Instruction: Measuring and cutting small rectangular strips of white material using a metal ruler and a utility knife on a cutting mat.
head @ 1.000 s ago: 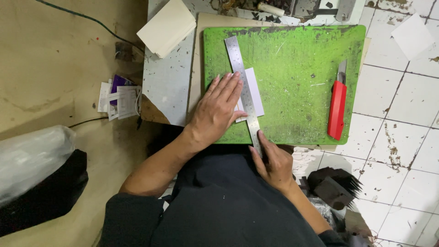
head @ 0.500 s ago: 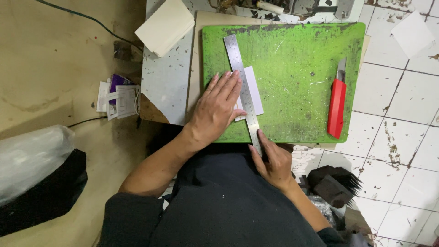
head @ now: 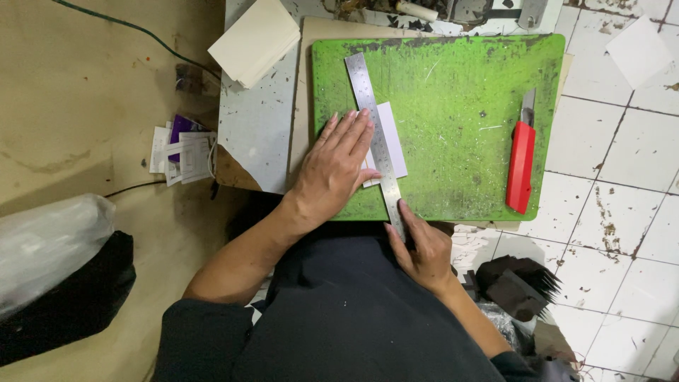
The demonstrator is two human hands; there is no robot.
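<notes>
So you've got one green cutting mat (head: pixel 460 120) and everything sits around that. One steel ruler (head: pixel 375 141) runs diagonally across the mat's left half, with one white paper slip (head: pixel 392 138) under it. Your left hand (head: pixel 332 170) lies flat there, fingers (head: pixel 353 134) slightly spread, pressing paper and ruler. Your right hand (head: pixel 421 247) pinches the ruler's near end at the mat's bottom edge. One red utility knife (head: pixel 521 163) lies untouched along the mat's right side.

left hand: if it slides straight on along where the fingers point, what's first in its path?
The left hand lies flat on the green cutting mat, fingers pointing up and slightly right. The fingertips already meet the steel ruler and white paper strip; those come first.
</notes>
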